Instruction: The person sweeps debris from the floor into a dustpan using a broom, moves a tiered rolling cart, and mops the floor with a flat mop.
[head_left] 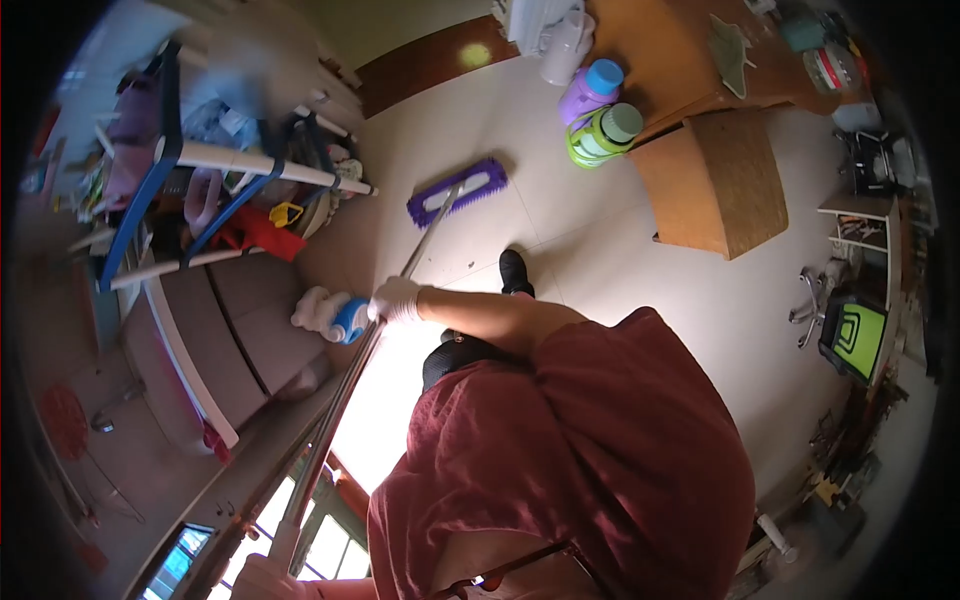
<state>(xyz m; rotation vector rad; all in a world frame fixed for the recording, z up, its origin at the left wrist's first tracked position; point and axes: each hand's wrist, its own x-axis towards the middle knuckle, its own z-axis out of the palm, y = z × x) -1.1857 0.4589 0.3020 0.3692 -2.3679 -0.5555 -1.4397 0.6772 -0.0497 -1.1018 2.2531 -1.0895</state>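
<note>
A flat mop with a purple fringed head point(458, 193) lies against the pale floor, its long metal pole point(335, 400) slanting down toward the lower left. My right hand point(397, 300), in a whitish glove, is closed around the middle of the pole. Higher up the pole, at the lower left of the view, my left hand point(265, 580) is wrapped around it, partly cut off by the frame edge. One dark shoe point(513, 270) shows on the floor behind the mop head.
Left stands a blue-and-white rack point(225, 160) piled with clothes and other items. A white-and-blue object point(335, 314) is near my right hand. Purple point(590, 92) and green point(603, 136) flasks stand beside wooden furniture point(710, 185). A green-and-black chair point(856, 338) is far right.
</note>
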